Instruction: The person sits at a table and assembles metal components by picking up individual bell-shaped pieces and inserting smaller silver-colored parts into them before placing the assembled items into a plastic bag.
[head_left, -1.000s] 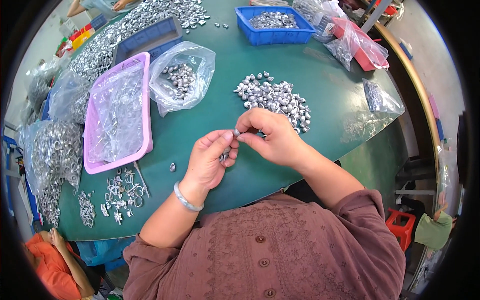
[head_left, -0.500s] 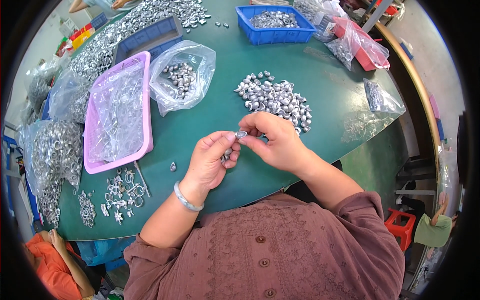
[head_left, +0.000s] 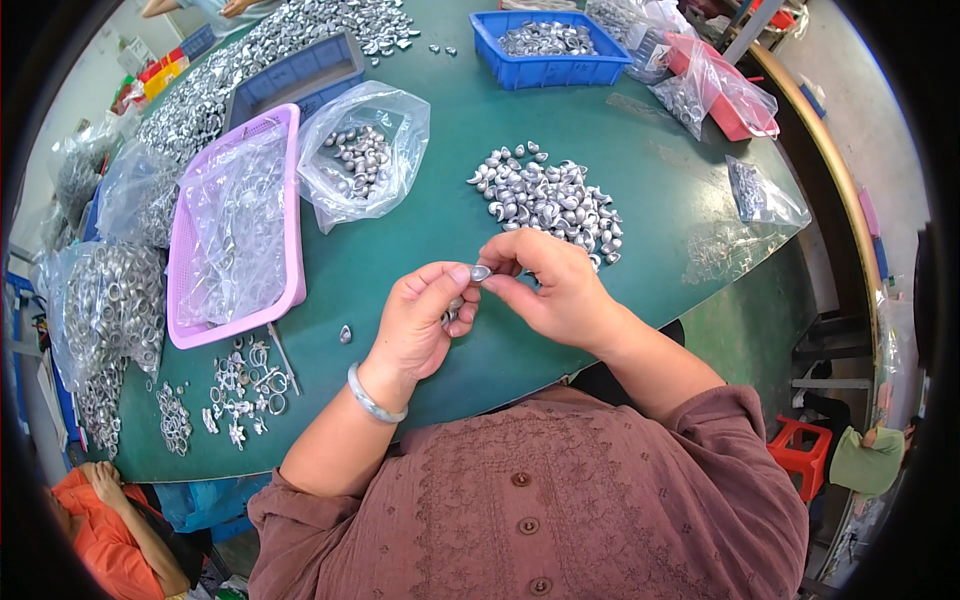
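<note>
Between the fingertips of both my hands is one small silver metal piece (head_left: 481, 272), rounded and teardrop-like. My left hand (head_left: 422, 312) pinches it from the left, and more such pieces show in its curled fingers. My right hand (head_left: 548, 280) grips the other end with thumb and forefinger. Just beyond the right hand lies a loose pile of silver metal pieces (head_left: 555, 200) of the same kind. A single silver piece (head_left: 346, 334) rests on the green table (head_left: 450, 130), left of my left hand. An open clear plastic bag (head_left: 405, 120) with similar pieces stands farther left.
On the left are a pink basket (head_left: 296, 230) holding plastic bags, a bag of metal rings (head_left: 110, 300) and small metal parts (head_left: 245, 390). Farther off stand a grey-blue tray (head_left: 350, 70), a blue tray (head_left: 500, 75) and a red tray (head_left: 735, 125). A person in orange (head_left: 110, 530) sits lower left.
The small piece between my fingertips has turned slightly; my hands stay in nearly the same place. At the lower left, the hand of the person in orange has shifted.
</note>
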